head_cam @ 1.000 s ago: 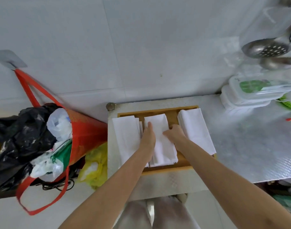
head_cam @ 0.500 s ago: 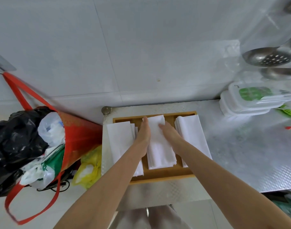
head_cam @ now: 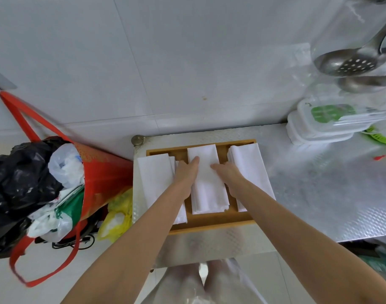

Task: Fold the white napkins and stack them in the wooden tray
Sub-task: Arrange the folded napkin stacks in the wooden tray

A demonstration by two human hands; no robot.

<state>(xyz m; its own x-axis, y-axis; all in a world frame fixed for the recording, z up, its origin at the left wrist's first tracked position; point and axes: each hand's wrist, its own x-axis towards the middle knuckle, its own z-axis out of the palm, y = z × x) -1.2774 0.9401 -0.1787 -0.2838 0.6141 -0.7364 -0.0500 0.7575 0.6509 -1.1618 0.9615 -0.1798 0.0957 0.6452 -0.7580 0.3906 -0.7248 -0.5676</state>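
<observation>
A wooden tray lies on the steel counter's left end. Three stacks of folded white napkins fill it: a left stack, a middle stack and a right stack. My left hand lies along the middle stack's left edge, fingers straight, thumb on the top napkin. My right hand lies flat on the same stack's right edge, fingers pointing toward the wall. Both press the middle stack from its sides.
The steel counter runs to the right, with stacked plastic lidded boxes at the back. Metal ladles hang above them. A red bag stuffed with plastic bags hangs left of the counter. A white tiled wall stands behind.
Both hands slid from the middle stack's near half toward its far end and spread to its side edges. The view tilted slightly downward.
</observation>
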